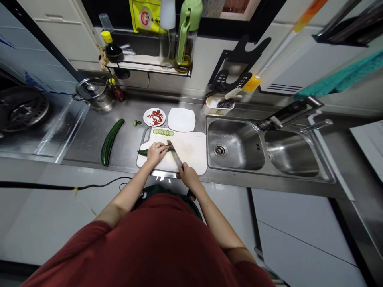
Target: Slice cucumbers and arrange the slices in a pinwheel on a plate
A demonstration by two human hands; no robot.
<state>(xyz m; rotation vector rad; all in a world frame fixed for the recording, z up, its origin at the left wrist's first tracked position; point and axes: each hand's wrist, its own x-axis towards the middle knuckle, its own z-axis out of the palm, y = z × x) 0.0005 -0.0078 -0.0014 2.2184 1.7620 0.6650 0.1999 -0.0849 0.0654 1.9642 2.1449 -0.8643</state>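
Observation:
A white cutting board [191, 153] lies on the steel counter in front of me. My left hand [157, 153] is closed over a dark green cucumber [143, 152], whose end sticks out on the left. In my right hand [189, 175] is the handle of a knife [175, 156]; its blade points up and left, its tip close to my left fingertips. A row of overlapping cucumber slices [163, 132] rests near the board's upper left edge. Behind the board are a white plate of chopped red pieces [147, 122] and a bare white square plate [181, 119].
A whole cucumber [111, 142] lies left of the board, and small green pieces [137, 123] lie near the plates. A lidded pot [97, 97] stands at the back left. On the right is a double sink [236, 164]. Bottles stand on a wall shelf [143, 61].

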